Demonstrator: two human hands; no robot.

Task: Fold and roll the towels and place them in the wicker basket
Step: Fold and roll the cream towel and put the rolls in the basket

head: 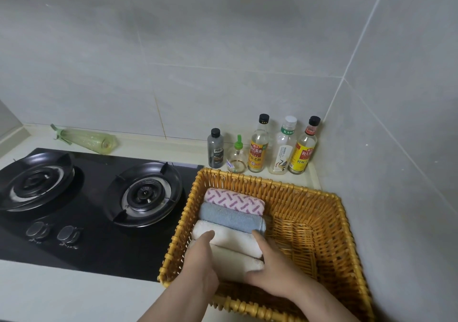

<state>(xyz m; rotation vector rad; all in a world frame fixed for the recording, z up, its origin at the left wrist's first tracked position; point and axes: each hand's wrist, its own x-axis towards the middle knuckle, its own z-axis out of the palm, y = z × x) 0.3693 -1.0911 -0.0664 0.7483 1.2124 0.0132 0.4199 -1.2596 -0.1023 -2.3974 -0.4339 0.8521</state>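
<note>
A wicker basket stands on the counter at the right. Rolled towels lie side by side along its left half: a pink-patterned towel at the back, a blue towel in front of it, a white towel, then a cream towel nearest me. My left hand holds the left end of the cream towel, thumb on the white one. My right hand holds the right end of the cream towel. Both hands are inside the basket.
A black two-burner gas hob lies left of the basket. Several sauce and oil bottles stand behind it against the tiled wall. A green plastic bottle lies behind the hob. The basket's right half shows bare wicker.
</note>
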